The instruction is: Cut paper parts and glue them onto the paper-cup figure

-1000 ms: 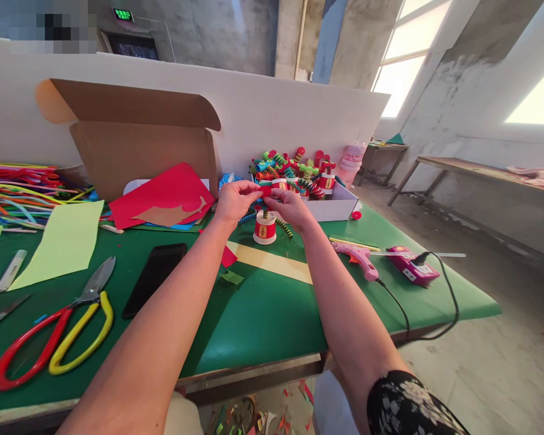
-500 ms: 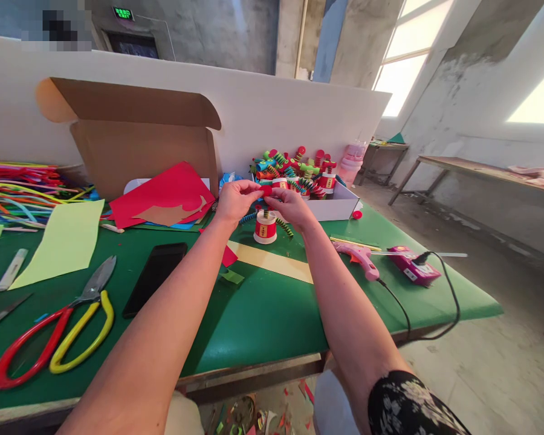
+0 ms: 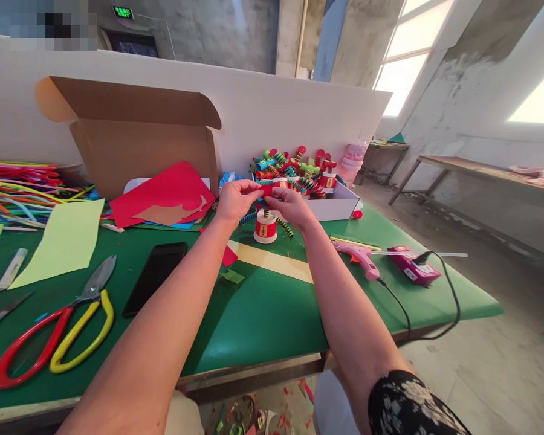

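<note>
My left hand point(image 3: 236, 204) and my right hand point(image 3: 291, 207) meet over the middle of the table, fingertips pinched on a small red paper piece point(image 3: 266, 190) between them. Directly beneath is a paper-craft figure with a red and white cup base point(image 3: 265, 227), standing upright. Folded springy paper strips reach out from it on both sides, a green one point(image 3: 284, 228) to the right. My fingers hide much of the figure's upper part, so I cannot tell whether the red piece touches it. A long cream paper strip point(image 3: 274, 261) lies in front of the cup.
Behind my hands, a white box point(image 3: 330, 209) holds several similar figures. To the right lie a pink glue gun point(image 3: 360, 257) and a purple power strip point(image 3: 414, 266) with a cable. Scissors point(image 3: 90, 296), a black phone point(image 3: 156, 278) and coloured paper point(image 3: 163, 196) are on the left.
</note>
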The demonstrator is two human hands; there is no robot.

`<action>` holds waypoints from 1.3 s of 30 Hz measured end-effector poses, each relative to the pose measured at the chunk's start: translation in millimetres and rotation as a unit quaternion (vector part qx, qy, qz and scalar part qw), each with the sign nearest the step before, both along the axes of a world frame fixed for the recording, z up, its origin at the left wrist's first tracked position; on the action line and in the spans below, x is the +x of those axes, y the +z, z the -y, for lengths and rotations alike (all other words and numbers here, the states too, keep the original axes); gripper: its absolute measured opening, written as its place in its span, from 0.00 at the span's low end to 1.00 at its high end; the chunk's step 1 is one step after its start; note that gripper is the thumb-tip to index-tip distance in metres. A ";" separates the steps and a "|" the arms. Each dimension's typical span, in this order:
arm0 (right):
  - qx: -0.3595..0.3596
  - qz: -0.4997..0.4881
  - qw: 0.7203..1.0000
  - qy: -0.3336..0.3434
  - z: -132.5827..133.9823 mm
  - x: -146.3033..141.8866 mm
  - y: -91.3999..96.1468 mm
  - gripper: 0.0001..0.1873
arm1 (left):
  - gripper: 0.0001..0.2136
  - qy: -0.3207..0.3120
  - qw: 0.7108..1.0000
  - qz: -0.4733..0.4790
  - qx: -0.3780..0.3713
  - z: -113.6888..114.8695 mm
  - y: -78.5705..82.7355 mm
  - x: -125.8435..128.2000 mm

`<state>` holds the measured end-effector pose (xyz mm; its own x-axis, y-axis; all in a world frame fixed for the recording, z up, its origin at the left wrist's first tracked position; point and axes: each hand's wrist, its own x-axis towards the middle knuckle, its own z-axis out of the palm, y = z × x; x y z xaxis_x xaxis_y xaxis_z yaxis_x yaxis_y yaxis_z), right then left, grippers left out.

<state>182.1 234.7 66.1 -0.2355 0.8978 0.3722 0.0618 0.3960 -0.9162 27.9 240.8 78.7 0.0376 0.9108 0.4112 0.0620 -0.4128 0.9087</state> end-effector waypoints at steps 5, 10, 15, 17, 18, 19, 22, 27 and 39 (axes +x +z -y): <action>0.003 0.007 1.000 -0.002 1.4 -0.5 1.0 0.12 | 0.09 -0.002 1.000 -0.002 0.004 -0.5 -1.0 -0.3; 0.006 0.011 1.000 -0.004 0.7 -0.9 0.9 0.12 | 0.08 -0.002 1.000 -0.009 0.014 -0.4 -1.1 -0.2; 0.010 0.009 1.000 -0.008 -1.0 -0.1 -0.5 0.11 | 0.08 0.008 1.000 -0.009 0.007 0.3 -0.4 1.0; 0.010 0.009 1.000 -0.008 -1.6 0.2 -0.9 0.11 | 0.08 0.010 1.000 -0.005 0.004 0.8 -0.1 1.7; 0.009 0.009 1.000 -0.007 -1.8 0.3 -1.0 0.11 | 0.08 0.010 1.000 -0.004 0.003 1.0 0.1 1.9; 0.009 0.008 1.000 -0.006 -1.9 0.3 -1.0 0.11 | 0.08 0.010 1.000 -0.003 0.002 1.1 0.2 2.1; 0.010 0.006 1.000 -0.004 -1.6 -0.1 -0.7 0.11 | 0.06 0.010 1.000 -0.002 0.002 1.0 0.2 2.2; 0.007 0.010 1.000 -0.007 0.2 -0.6 0.3 0.10 | 0.06 0.009 1.000 -0.005 0.007 -0.3 -1.2 1.8; 0.022 0.021 0.999 -0.022 -3.4 -0.4 -2.6 0.10 | 0.08 0.011 1.000 0.020 0.011 -6.2 -7.3 4.3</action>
<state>181.7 238.1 63.5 -0.2121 0.8905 0.4025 0.1187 0.4323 -0.8939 32.2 246.9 71.3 0.0014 0.9016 0.4326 0.0347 -0.4324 0.9010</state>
